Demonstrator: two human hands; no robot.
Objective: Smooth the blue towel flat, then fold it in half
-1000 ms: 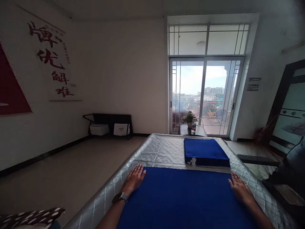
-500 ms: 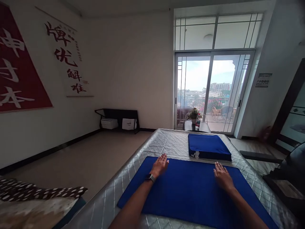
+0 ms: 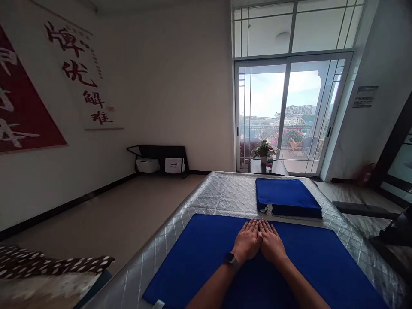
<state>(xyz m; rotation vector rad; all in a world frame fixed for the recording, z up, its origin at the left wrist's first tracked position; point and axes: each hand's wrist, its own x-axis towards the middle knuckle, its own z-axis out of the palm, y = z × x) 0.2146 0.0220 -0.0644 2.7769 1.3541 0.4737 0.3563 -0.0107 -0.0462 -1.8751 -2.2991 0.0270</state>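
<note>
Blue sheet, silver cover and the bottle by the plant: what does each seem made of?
Blue sheet: probably matte fabric, from its even, shine-free surface and the white tag near one corner.
Silver cover: perhaps coated fabric or plastic sheeting; it gleams, with a diamond pattern and fine wrinkles.
Bottle: likely clear plastic, looking partly see-through, but too small to rule out glass.

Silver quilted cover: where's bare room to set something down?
Widest: far left of the silver quilted cover, bordered right by the rectangular blue fabric stack and in front by the flat blue fabric sheet. Narrower strips flank the sheet on both sides. Crowded: the stack-to-sheet gap, and the sheet's far middle, where the left hand and right hand meet.
</note>
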